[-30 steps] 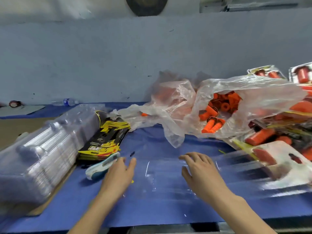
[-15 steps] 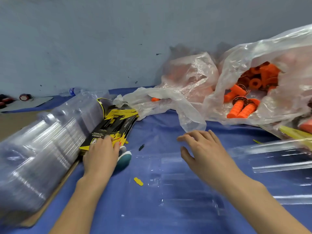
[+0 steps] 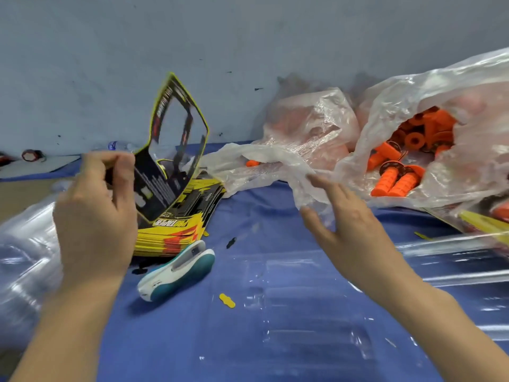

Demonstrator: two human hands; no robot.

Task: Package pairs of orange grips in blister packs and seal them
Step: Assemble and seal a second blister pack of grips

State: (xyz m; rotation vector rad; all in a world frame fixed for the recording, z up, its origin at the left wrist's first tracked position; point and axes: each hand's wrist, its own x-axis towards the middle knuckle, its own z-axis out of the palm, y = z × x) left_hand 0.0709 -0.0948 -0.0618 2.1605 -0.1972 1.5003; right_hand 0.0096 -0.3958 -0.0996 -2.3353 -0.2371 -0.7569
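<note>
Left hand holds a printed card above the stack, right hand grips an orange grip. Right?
Not quite. The head view shows the right hand open, fingers straight, holding nothing; the orange grips lie in the plastic bag. The left hand does pinch the printed card above the stack.

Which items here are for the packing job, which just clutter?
Job: black-and-yellow printed card held by left hand; clear plastic blister tray; orange rubber grips; teal-and-white stapler.
Lying about: clear plastic water bottle; small yellow card scrap.
</note>
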